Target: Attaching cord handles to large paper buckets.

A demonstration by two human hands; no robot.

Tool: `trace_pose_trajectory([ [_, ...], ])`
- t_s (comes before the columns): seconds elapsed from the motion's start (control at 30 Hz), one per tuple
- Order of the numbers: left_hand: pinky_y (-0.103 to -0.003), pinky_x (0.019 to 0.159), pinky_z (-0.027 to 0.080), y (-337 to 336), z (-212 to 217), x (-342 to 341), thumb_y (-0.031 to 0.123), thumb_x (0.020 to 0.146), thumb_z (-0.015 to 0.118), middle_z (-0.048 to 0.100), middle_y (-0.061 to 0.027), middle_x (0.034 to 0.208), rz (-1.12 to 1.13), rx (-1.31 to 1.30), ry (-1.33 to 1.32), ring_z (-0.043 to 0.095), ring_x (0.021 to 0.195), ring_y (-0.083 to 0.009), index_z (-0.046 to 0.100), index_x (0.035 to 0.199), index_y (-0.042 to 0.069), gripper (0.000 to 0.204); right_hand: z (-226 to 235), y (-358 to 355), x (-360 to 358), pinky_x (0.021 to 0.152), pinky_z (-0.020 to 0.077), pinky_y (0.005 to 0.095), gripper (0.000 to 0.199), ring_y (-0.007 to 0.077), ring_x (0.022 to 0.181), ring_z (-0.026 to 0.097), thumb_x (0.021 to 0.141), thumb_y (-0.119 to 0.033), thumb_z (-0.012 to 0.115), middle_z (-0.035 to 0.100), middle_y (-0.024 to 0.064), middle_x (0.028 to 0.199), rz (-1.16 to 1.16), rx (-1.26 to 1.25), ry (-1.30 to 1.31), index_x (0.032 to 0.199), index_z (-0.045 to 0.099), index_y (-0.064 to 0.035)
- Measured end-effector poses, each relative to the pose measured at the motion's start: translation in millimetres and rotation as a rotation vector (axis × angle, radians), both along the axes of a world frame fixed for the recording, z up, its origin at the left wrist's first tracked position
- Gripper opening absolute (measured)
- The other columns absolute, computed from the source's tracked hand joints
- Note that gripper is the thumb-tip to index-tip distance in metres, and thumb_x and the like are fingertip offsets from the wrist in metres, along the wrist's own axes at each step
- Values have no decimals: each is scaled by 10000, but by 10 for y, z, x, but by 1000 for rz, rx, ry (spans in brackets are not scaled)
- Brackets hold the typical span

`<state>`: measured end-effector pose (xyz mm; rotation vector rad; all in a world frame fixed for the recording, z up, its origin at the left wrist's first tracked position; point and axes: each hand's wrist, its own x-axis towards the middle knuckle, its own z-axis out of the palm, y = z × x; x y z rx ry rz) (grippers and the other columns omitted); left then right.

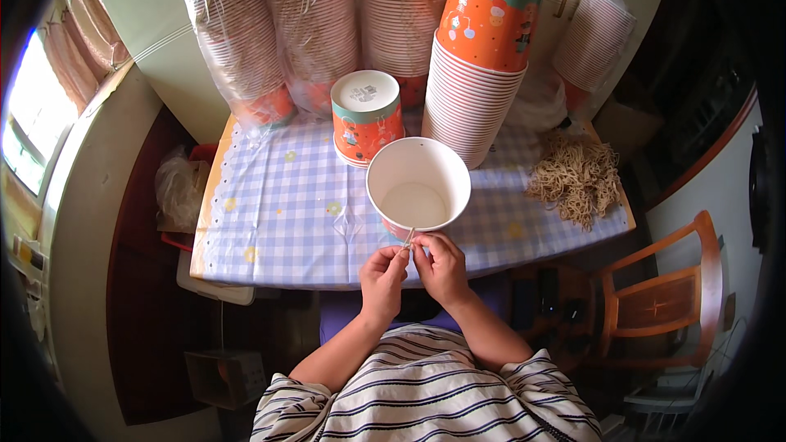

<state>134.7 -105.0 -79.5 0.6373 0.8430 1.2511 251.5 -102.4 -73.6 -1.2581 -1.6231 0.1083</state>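
Note:
A white-lined paper bucket stands mouth up at the table's front edge, directly beyond my hands. My left hand and my right hand meet at its near side, fingers pinched together. Between the fingertips runs a thin pale cord, its end close to the bucket's rim. Whether the cord passes through the bucket wall is hidden by my fingers. Behind this bucket, an orange and green bucket sits upside down. A tall nested stack of paper buckets rises to its right.
Several plastic-wrapped bucket stacks line the table's back, with another wrapped stack at far right. A tangled heap of beige cords lies on the blue checked tablecloth. A wooden chair stands at the right.

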Motion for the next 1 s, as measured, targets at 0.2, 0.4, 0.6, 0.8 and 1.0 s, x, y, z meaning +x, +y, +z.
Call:
trace_pose_trajectory([
  [0.2, -169, 443, 300, 56, -19, -51, 127, 830, 648, 530, 15, 677, -90, -157, -125, 400, 488, -31, 582, 824, 50, 101, -8, -16, -5, 608, 488, 252, 104, 149, 700, 623, 847, -84, 616, 656, 85, 825, 151, -296, 404, 901, 616, 5],
  [0.4, -171, 417, 272, 88, 36, -74, 121, 820, 653, 525, 10, 669, -154, -218, -119, 376, 460, -26, 566, 804, 56, 110, -33, -19, 53, 621, 461, 200, 114, 57, 709, 572, 881, -88, 593, 648, 19, 808, 381, -516, 886, 938, 633, 3],
  [0.6, -173, 405, 259, 105, 44, -88, 118, 822, 648, 517, 10, 661, -174, -244, -163, 357, 447, -21, 549, 783, 65, 119, 34, -20, 27, 630, 432, 176, 110, 36, 700, 547, 887, -94, 587, 647, 8, 799, 413, -548, 964, 922, 640, -4],
  [0.8, -173, 405, 256, 108, 34, -85, 106, 831, 632, 516, 7, 659, -188, -250, -179, 354, 444, -17, 552, 788, 60, 102, -11, -13, 9, 589, 382, 176, 116, 24, 646, 505, 877, -137, 603, 645, -13, 789, 427, -592, 1096, 905, 649, -34],
  [1.0, -172, 410, 257, 109, 2, -102, 115, 847, 619, 527, 11, 670, -208, -211, -176, 366, 452, -18, 563, 772, 59, 109, -69, -18, 7, 575, 361, 180, 112, 24, 607, 457, 859, -161, 627, 637, -29, 774, 434, -671, 1230, 904, 658, -63],
])
